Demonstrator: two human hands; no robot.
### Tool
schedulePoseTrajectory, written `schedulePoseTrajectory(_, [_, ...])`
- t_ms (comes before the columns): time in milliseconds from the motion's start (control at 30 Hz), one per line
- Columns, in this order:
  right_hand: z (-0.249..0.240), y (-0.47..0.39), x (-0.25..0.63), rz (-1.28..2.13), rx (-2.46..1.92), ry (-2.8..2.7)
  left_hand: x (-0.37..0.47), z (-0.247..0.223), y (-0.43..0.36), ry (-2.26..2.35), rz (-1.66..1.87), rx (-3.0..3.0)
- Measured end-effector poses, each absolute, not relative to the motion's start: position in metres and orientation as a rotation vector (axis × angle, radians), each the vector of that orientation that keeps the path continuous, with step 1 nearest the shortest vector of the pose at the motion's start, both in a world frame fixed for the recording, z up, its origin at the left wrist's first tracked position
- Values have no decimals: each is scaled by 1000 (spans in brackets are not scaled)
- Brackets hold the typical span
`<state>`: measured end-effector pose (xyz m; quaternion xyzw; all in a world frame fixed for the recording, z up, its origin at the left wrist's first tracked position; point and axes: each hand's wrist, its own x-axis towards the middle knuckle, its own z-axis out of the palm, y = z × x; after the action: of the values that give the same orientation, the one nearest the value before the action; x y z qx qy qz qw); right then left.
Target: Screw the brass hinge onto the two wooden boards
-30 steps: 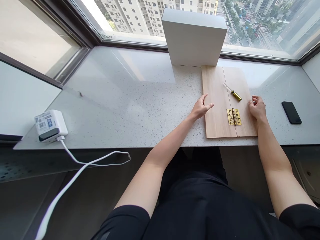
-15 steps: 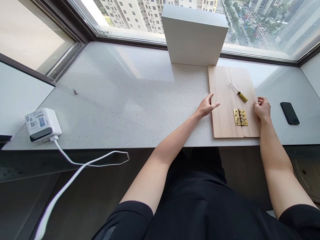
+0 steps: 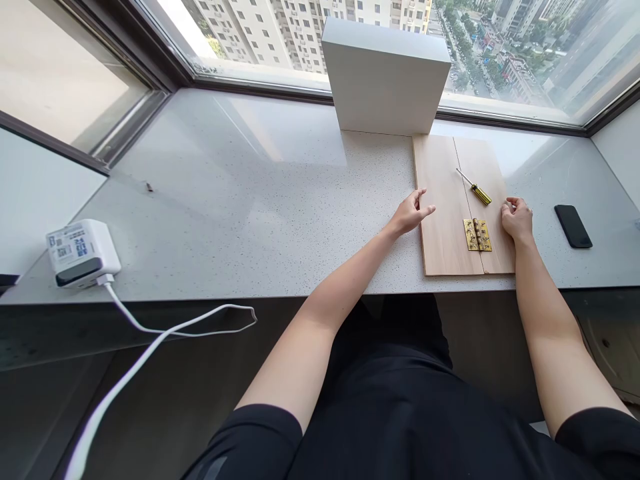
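Note:
Two light wooden boards lie side by side on the counter, a left board [image 3: 440, 180] and a right board [image 3: 493, 157], with a narrow seam between them. Over the seam, near the front, rests a brass hinge [image 3: 477, 235] with small screws on its leaves. A screwdriver [image 3: 475, 187] with a yellow and black handle lies above the hinge, mostly on the right board. My left hand [image 3: 413, 213] is at the left board's outer edge, thumb and fingers apart. Along the opposite edge, my right hand [image 3: 518, 218] has its fingers curled against the right board.
A black phone [image 3: 573, 226] lies on the counter [image 3: 280, 227] to the right. Behind the boards stands a white box [image 3: 385, 90] against the window. At far left sits a white charger [image 3: 83, 253], its white cable [image 3: 165, 333] hanging past the counter's front edge.
The view has shifted slightly. Both hands stay at the boards' outer edges, and the hinge and screwdriver keep their places on the boards.

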<state>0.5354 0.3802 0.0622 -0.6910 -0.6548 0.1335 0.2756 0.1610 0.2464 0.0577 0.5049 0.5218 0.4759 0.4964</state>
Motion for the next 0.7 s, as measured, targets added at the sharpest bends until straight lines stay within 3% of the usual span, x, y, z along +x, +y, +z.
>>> schedulePoseTrajectory(200, [75, 371, 527, 350, -1801, -1776, 158, 66, 236, 1265, 1135, 1235])
schedulePoseTrajectory(367, [91, 324, 495, 305, -1501, -1936, 139, 71, 206, 1407, 955, 1475])
schedulePoseTrajectory(700, [67, 268, 288, 626, -745, -2623, 44, 63, 180, 1753, 640, 1984])
